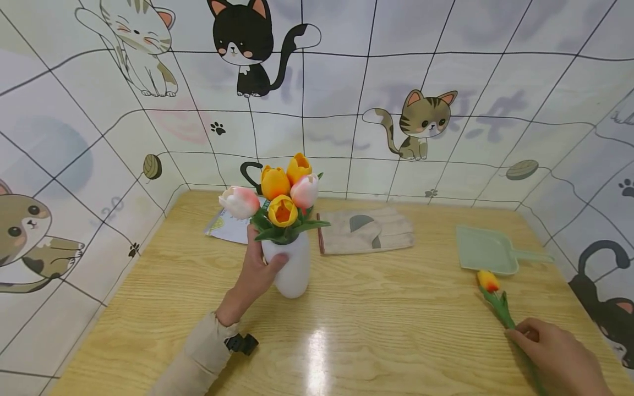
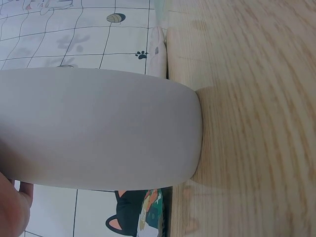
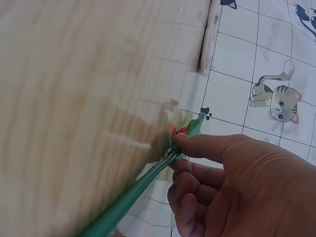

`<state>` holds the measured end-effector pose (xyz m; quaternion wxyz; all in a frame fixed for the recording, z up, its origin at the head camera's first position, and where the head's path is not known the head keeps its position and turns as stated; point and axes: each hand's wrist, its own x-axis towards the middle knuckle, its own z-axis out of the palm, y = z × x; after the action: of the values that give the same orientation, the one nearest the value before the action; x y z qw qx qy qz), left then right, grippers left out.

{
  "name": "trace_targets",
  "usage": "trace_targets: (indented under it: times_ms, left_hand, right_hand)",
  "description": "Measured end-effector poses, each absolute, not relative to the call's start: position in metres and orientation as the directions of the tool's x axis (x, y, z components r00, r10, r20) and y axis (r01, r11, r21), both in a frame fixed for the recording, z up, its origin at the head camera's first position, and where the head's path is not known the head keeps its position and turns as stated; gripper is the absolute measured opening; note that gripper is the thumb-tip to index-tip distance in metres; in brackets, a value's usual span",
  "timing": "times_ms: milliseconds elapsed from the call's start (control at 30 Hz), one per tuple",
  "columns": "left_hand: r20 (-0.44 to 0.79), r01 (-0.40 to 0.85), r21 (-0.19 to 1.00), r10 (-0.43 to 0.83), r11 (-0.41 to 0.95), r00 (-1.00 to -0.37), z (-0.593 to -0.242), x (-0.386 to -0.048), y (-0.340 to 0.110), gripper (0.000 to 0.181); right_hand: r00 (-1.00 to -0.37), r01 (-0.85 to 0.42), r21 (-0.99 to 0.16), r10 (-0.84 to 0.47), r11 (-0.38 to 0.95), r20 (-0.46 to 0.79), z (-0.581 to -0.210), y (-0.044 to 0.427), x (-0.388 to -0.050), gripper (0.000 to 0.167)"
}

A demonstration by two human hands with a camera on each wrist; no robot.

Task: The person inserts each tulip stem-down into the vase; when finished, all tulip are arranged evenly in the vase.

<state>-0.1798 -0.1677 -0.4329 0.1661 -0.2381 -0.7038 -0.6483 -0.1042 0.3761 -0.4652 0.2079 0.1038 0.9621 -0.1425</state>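
Note:
A white vase (image 1: 292, 269) stands on the wooden table, with yellow-orange and pink-white tulips (image 1: 283, 210) and green leaves in its mouth. My left hand (image 1: 257, 267) grips the vase's upper part from the left, thumb across its front. The left wrist view shows the vase (image 2: 103, 128) sideways, its base against the tabletop; only a little of that hand (image 2: 14, 210) appears. At the right, my right hand (image 1: 557, 352) pinches the green stem of a single yellow-red tulip (image 1: 488, 281). In the right wrist view, thumb and forefinger hold the stem (image 3: 133, 195); the blossom is mostly hidden.
A light green dustpan (image 1: 487, 250) lies at the table's right, just beyond the single tulip. Behind the vase are a folded beige cloth (image 1: 366, 231) and a printed sheet or packet (image 1: 230, 228), partly covered. Cat-patterned walls (image 1: 337, 132) enclose the table's back and sides.

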Motion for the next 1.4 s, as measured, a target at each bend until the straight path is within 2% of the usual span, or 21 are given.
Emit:
trace_targets:
  times_ms: [233, 533, 800, 1233, 1400]
  left_hand:
    - [0.536, 0.545, 0.837, 0.122, 0.052, -0.835, -0.433, -0.180, -0.168, 0.070]
    - [0.536, 0.543, 0.839, 0.119, 0.037, -0.836, -0.434, -0.179, -0.167, 0.067]
    - [0.524, 0.531, 0.846, 0.119, 0.037, -0.843, -0.435, -0.179, -0.169, 0.073]
    - [0.532, 0.539, 0.842, 0.127, 0.028, -0.837, -0.434, -0.180, -0.167, 0.065]
    - [0.515, 0.522, 0.852, 0.130, 0.029, -0.847, -0.434, -0.179, -0.168, 0.065]
  right_hand:
    - [-0.885, 0.248, -0.248, 0.114, 0.937, -0.451, -0.467, 0.375, -0.105, 0.051]
    - [-0.900, 0.235, -0.240, 0.117, 0.942, -0.421, -0.466, 0.366, -0.107, 0.043]
    - [-0.922, 0.190, -0.254, 0.083, 0.948, -0.378, -0.456, 0.356, -0.108, 0.041]
    - [-0.927, 0.160, -0.257, 0.056, 0.953, -0.371, -0.450, 0.349, -0.111, 0.045]
    - [-0.939, 0.126, -0.263, 0.030, 0.957, -0.341, -0.444, 0.342, -0.113, 0.041]
